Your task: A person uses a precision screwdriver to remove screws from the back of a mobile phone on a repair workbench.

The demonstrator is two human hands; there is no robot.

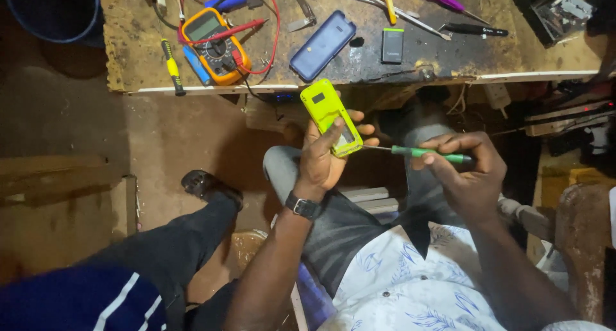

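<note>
My left hand (327, 156) grips a small yellow-green mobile phone (328, 113), tilted with its top up and left, held above my knees. My right hand (463, 170) pinches a green-handled screwdriver (428, 153), lying almost level. Its thin metal tip touches the lower right edge of the phone. A dark watch sits on my left wrist (303, 206).
A worn workbench (359, 65) lies ahead, carrying an orange multimeter (215, 45) with red leads, a blue phone (322, 45), a small black battery (392, 45), a yellow screwdriver (172, 68), tweezers and other tools. Another person's dark-trousered leg and shoe (205, 185) reach in at the lower left.
</note>
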